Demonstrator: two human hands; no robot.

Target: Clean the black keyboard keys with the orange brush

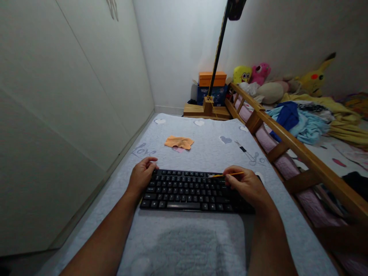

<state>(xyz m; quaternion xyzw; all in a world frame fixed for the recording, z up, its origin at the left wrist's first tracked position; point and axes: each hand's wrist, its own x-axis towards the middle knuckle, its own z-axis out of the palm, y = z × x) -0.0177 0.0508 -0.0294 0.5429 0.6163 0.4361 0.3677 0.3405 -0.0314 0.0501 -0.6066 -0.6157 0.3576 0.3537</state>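
A black keyboard (186, 189) lies flat on a pale grey quilted mat (201, 145). My left hand (142, 174) grips the keyboard's upper left corner, fingers curled over its edge. My right hand (244, 186) rests over the keyboard's right end and pinches a thin yellow stick-like brush (225, 175). Its tip points left and touches the top key rows.
An orange cloth (178, 142) lies on the mat beyond the keyboard. Small scissors (246, 150) lie to the right. A wooden bed rail (290, 140) runs along the right, with clothes and plush toys behind it. A white wall (57, 96) stands on the left; boxes (212, 86) at the back.
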